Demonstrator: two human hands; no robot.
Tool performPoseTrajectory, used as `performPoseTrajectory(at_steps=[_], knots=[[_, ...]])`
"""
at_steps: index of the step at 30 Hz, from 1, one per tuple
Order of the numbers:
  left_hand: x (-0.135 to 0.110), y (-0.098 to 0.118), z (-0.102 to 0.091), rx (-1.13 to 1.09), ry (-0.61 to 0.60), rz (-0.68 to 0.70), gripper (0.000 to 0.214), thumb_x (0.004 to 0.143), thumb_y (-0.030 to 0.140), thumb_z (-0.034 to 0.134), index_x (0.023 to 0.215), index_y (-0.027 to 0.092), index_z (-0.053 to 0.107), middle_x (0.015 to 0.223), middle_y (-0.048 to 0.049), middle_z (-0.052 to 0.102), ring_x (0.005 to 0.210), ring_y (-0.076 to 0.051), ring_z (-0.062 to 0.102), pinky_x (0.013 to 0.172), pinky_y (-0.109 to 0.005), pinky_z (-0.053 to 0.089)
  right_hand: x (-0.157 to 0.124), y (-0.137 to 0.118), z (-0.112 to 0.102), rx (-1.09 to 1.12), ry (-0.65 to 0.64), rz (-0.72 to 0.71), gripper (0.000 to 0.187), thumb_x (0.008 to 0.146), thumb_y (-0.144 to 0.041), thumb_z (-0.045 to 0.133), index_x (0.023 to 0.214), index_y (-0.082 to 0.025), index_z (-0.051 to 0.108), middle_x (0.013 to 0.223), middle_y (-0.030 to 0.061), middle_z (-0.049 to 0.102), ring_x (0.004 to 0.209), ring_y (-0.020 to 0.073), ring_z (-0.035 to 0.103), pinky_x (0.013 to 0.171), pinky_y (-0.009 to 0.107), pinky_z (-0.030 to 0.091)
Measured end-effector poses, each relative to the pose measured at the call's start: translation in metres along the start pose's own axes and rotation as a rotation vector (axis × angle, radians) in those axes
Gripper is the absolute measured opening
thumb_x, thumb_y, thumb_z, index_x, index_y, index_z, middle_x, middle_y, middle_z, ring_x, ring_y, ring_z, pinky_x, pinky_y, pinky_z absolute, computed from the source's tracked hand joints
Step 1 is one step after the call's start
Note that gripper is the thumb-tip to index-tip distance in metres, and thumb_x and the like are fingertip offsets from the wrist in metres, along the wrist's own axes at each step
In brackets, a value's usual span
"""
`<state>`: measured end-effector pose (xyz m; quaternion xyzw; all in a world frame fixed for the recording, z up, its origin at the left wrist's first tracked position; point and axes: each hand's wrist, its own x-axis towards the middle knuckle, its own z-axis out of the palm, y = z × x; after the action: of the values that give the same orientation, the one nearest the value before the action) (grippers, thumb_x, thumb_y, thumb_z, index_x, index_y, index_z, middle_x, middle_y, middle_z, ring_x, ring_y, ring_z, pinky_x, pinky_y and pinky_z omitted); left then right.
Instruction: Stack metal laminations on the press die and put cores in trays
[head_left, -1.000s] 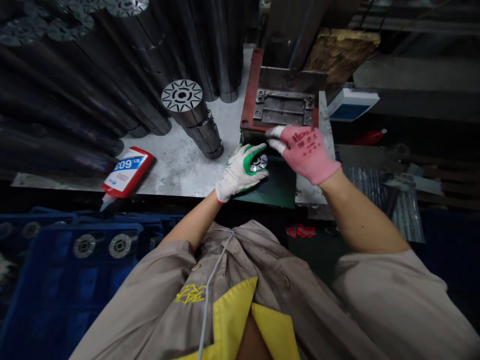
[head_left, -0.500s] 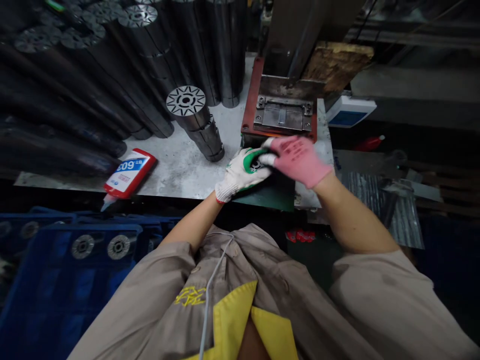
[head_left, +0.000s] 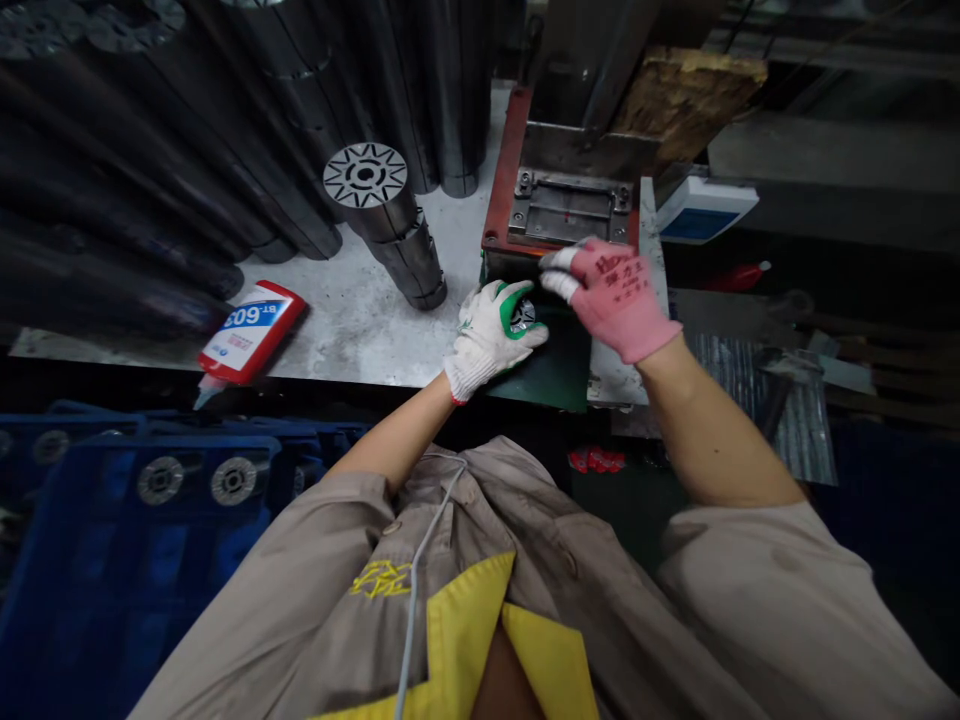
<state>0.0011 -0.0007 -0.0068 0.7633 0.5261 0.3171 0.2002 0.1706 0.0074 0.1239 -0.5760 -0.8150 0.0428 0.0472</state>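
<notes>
My left hand [head_left: 491,335], in a white glove with a green palm, curls around a slotted metal rotor core [head_left: 523,317] over the dark green front of the bench. The core's patterned round end faces up; the glove hides its sides. To the right, my right hand [head_left: 611,295] wears a pink glove with white-wrapped fingertips. Its thumb and fingers come together just in front of the metal fixture [head_left: 570,210] on a red base. Whatever they pinch, if anything, is too small to make out. A stack of rotor cores [head_left: 367,175] stands left of the fixture.
A red glue bottle [head_left: 251,330] lies near the bench's front edge, nozzle over it. Long dark stacks of cores [head_left: 292,100] fill the back left. Blue trays [head_left: 82,520] with round cores are below left. A white device with a blue screen [head_left: 705,210] is right of the fixture.
My right hand has drawn away from the rotor core, to the right. My left hand keeps hold of the core, whose end shows more now. A shiny strip in the fixture is gone from view.
</notes>
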Motion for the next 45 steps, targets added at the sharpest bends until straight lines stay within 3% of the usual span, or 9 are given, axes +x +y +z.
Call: performPoseTrajectory(at_steps=[6,11,18,21,24,29,34,41,45], knots=[[0.005,-0.006,-0.001,0.000,0.013,0.101,0.064,0.087,0.049,0.074,0.143,0.018,0.067,0.140,-0.0136,0.071,0.134,-0.034,0.062,0.121,-0.050,0.045,-0.011,-0.011,0.043,-0.016,-0.229,-0.078,0.038,0.107,-0.020,0.044,0.131,-0.015,0.073,0.133,0.0159,0.073,0.122,0.0278,0.067,0.101,0.037,0.049],[0.005,-0.003,-0.011,-0.019,-0.016,0.118,0.061,0.084,0.038,0.073,0.141,0.018,0.070,0.135,-0.0125,0.072,0.125,-0.031,0.068,0.116,-0.045,0.052,-0.007,-0.028,0.033,-0.214,-0.309,-0.078,0.041,0.104,-0.010,0.039,0.126,-0.014,0.073,0.127,0.0196,0.073,0.114,0.0278,0.071,0.085,0.035,0.050],[0.008,0.003,-0.022,0.012,-0.138,0.072,0.066,0.081,0.034,0.081,0.144,0.022,0.068,0.140,-0.0109,0.070,0.132,-0.031,0.065,0.123,-0.045,0.048,0.002,-0.047,0.022,-0.251,-0.440,-0.078,0.044,0.104,-0.007,0.037,0.128,-0.009,0.073,0.128,0.0232,0.074,0.117,0.0329,0.074,0.085,0.039,0.053],[0.009,0.003,-0.027,-0.021,-0.158,0.065,0.063,0.084,0.036,0.082,0.144,0.023,0.068,0.142,-0.0095,0.070,0.134,-0.030,0.064,0.124,-0.045,0.047,0.005,-0.044,0.009,-0.237,-0.453,-0.117,0.038,0.105,-0.011,0.044,0.124,-0.013,0.076,0.123,0.0185,0.078,0.116,0.0292,0.075,0.090,0.036,0.054],[0.010,0.007,-0.029,-0.116,-0.133,0.034,0.050,0.090,0.040,0.078,0.136,0.023,0.073,0.134,-0.0085,0.073,0.124,-0.028,0.069,0.115,-0.042,0.054,0.007,-0.023,-0.009,-0.175,-0.317,-0.102,0.034,0.109,-0.027,0.050,0.131,-0.019,0.074,0.131,0.0136,0.077,0.124,0.0276,0.070,0.101,0.036,0.052],[0.019,0.026,-0.025,-0.030,-0.094,-0.194,0.041,0.095,0.045,0.074,0.126,0.020,0.079,0.125,-0.0112,0.075,0.119,-0.032,0.071,0.111,-0.047,0.055,0.028,0.015,-0.017,-0.106,0.205,0.082,0.044,0.105,-0.049,0.060,0.129,-0.015,0.074,0.129,0.0202,0.071,0.121,0.0377,0.065,0.100,0.050,0.052],[0.026,0.037,-0.025,0.162,-0.169,-0.204,0.037,0.093,0.046,0.076,0.125,0.028,0.081,0.127,-0.0088,0.075,0.125,-0.035,0.068,0.119,-0.054,0.046,0.050,0.019,0.000,-0.224,0.184,0.058,0.035,0.100,-0.043,0.067,0.103,-0.010,0.078,0.120,0.0236,0.068,0.115,0.0397,0.063,0.097,0.054,0.050],[0.008,0.025,-0.028,0.113,-0.168,-0.072,0.065,0.089,0.055,0.080,0.146,0.028,0.067,0.142,-0.0085,0.067,0.132,-0.032,0.063,0.123,-0.052,0.041,0.006,0.023,0.009,0.015,0.201,-0.045,0.037,0.107,-0.042,0.052,0.122,-0.020,0.078,0.112,0.0125,0.076,0.110,0.0311,0.068,0.096,0.043,0.051],[0.007,0.012,-0.026,0.111,-0.190,0.019,0.073,0.086,0.050,0.081,0.150,0.022,0.063,0.144,-0.0116,0.064,0.132,-0.033,0.063,0.119,-0.048,0.046,-0.014,0.018,0.033,0.083,-0.008,-0.150,0.034,0.105,-0.027,0.052,0.128,-0.016,0.075,0.132,0.0126,0.075,0.123,0.0267,0.068,0.106,0.038,0.050]])
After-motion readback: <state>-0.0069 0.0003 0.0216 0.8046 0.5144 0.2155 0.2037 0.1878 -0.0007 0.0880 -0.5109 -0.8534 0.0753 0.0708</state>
